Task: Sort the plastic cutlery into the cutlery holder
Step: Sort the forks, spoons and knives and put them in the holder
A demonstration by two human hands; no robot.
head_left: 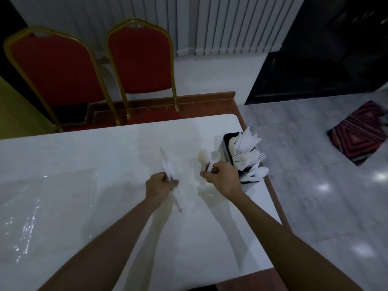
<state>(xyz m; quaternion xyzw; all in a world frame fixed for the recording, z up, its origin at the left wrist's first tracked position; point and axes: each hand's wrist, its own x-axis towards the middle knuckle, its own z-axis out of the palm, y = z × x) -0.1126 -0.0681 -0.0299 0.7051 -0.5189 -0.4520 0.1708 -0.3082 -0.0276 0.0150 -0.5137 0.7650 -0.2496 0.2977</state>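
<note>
R hand [223,179] clenching spoons [210,158]; L hand [159,185] knives [167,163]

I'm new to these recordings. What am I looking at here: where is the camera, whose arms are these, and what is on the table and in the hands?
There is no machine here. A person works with bare hands, and the single picture comes from a camera worn on the head, looking forward and down. The left hand grips a few clear plastic pieces, probably knives, though blur leaves that uncertain. The right hand holds two white spoons by their handles. Near the right edge of the white table stands a black cutlery holder with white forks and other pieces in it. Two red chairs stand behind the table.
</note>
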